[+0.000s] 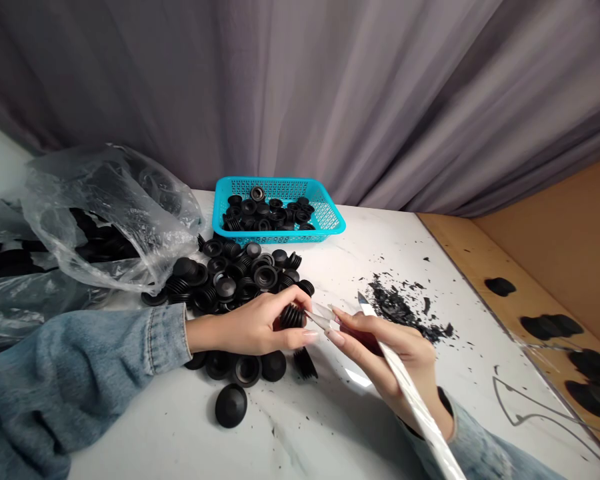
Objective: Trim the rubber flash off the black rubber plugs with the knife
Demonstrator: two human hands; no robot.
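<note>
A black ribbed rubber plug (293, 317) is gripped between the thumb and fingers of my left hand (253, 323). My right hand (400, 353) pinches a slim pale pointed tool (320, 321), which looks like tweezers, with its tip at the plug's right end. A craft knife with a white-wrapped handle (407, 387) also rests in my right hand, lying across it with the blade pointing up and away. Under and behind my left hand lies a pile of similar black plugs (265, 277). One plug (231, 405) lies apart, nearer to me.
A turquoise basket (280, 237) with several black plugs stands at the back. At left is a clear plastic bag (115, 227) holding more black pieces. Black shavings (405, 307) are scattered right of centre. Dark round pieces (550, 327) and a thin wire-like loop (517, 420) lie at right.
</note>
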